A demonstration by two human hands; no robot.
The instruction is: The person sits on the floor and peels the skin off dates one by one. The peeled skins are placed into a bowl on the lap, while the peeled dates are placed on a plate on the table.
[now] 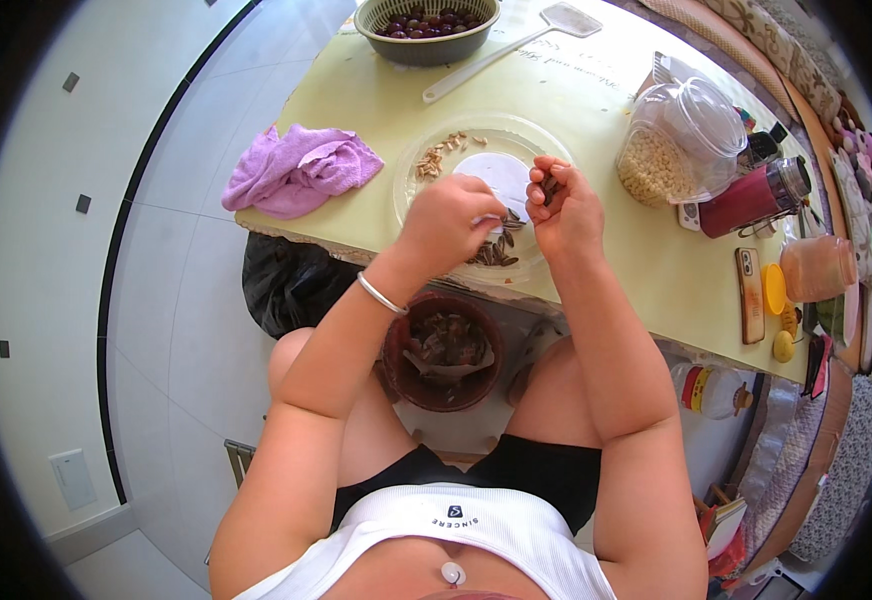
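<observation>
Here the right hand pinches a sunflower seed above the glass plate. The left hand, curled nearly closed, rests at its nine o'clock; what it holds cannot be told.

Pale yellow-green table with kitchen clutter.
On it: crumpled purple cloth, clear glass plate of seeds, green colander of dark fruit, white fly swatter, clear plastic jar, red flask, phone.

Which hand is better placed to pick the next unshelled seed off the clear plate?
Probably the left hand: it hovers right over the dark seeds on the clear plate. The right hand is raised, already pinching a seed.
</observation>
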